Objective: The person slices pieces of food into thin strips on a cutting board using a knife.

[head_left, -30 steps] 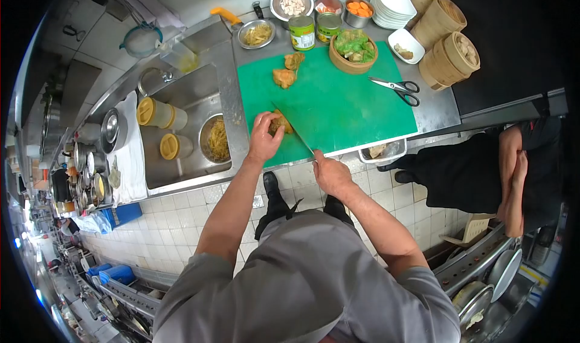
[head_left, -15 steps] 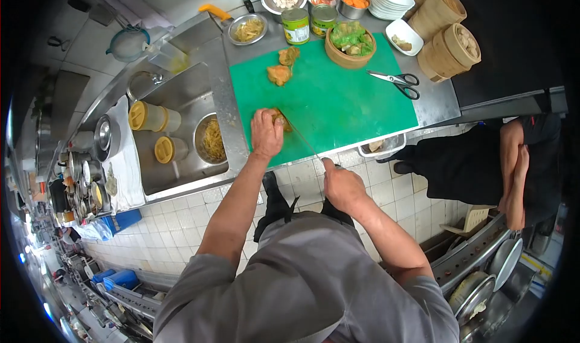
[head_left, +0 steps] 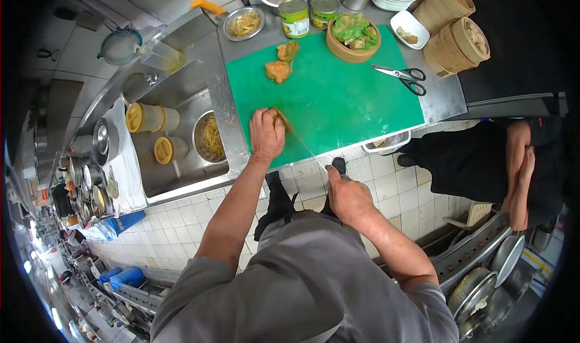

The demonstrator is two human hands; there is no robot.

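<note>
On the green cutting board (head_left: pixel 338 107), my left hand (head_left: pixel 267 134) presses a browned piece of food (head_left: pixel 281 119) near the board's left front part, fingers bent over it. My right hand (head_left: pixel 349 195) is closed round the handle of a knife (head_left: pixel 312 154), in front of the board's front edge. The thin blade slants up and left to the food beside my left fingertips; its tip is hard to make out. Two more browned pieces (head_left: pixel 278 71) lie farther back. Scissors (head_left: pixel 402 76) rest open at the board's right.
A bamboo steamer with green leaves (head_left: pixel 353 38), cans (head_left: pixel 294 19), bowls (head_left: pixel 244 24) and stacked steamers (head_left: pixel 457 47) stand behind. At left is a sink (head_left: pixel 175 177) with yellow-lidded containers (head_left: pixel 144 117). A person with crossed arms (head_left: pixel 518 168) stands at the right.
My right hand has drawn the knife back toward my body and slightly right. My left hand has flattened more over the food piece. The view has shifted a little.
</note>
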